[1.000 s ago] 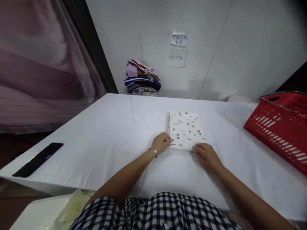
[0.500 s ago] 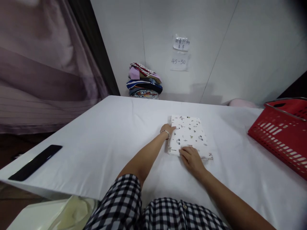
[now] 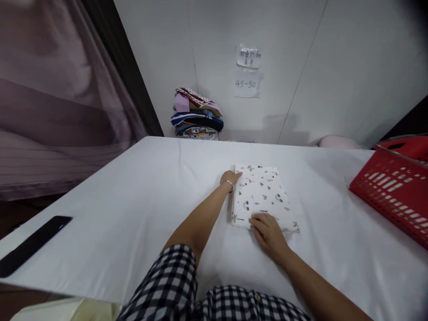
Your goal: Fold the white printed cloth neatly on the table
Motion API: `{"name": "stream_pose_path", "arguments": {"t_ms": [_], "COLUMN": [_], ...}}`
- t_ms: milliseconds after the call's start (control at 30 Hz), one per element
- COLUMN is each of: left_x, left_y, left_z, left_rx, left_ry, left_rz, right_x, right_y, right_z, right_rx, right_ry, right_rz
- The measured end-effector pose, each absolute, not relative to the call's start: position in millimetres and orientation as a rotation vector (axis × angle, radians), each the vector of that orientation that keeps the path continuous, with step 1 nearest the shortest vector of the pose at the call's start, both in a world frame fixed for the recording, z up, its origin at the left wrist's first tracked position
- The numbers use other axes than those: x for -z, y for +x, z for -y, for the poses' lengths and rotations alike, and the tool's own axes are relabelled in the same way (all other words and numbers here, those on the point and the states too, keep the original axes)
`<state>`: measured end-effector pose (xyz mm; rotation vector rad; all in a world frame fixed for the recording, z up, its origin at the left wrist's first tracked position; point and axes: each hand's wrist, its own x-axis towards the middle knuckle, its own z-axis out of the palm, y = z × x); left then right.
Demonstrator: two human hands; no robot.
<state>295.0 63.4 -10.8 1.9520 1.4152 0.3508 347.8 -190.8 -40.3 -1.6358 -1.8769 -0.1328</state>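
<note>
A folded white cloth with small dark prints (image 3: 262,196) lies on the white table (image 3: 140,205). My left hand (image 3: 232,177), with a bracelet at the wrist, reaches along the cloth's left side to its far left corner; its fingers are mostly hidden under the edge. My right hand (image 3: 266,229) rests on the cloth's near edge, fingers bent and pressed down on the fabric.
A red plastic basket (image 3: 393,189) stands at the right edge of the table. A stack of folded clothes (image 3: 197,113) sits against the back wall. A black flat object (image 3: 31,245) lies near the table's left corner. Paper notes (image 3: 248,69) hang on the wall.
My left hand has slid from the cloth's near left corner up to its far left corner. My right hand has shifted left along the near edge.
</note>
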Motion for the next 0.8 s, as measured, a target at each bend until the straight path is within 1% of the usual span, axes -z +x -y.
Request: {"name": "stream_pose_path", "arguments": {"t_ms": [233, 500, 800], "left_x": [27.8, 18.3, 31.4], "left_y": [297.7, 313.7, 319.5], "left_z": [-65.6, -92.9, -94.9], "left_rx": [-0.457, -0.421, -0.544], "left_ry": [1.937, 1.903, 1.874], "left_rz": [-1.478, -1.462, -1.495], "right_x": [42.9, 41.0, 41.1], "right_y": [351.8, 351.3, 353.2], "right_z": [191.8, 188.2, 188.2], "right_rx": [0.115, 0.080, 0.023], "right_ry": [-1.599, -1.592, -1.589], "right_rz": [1.889, 1.855, 1.838]}}
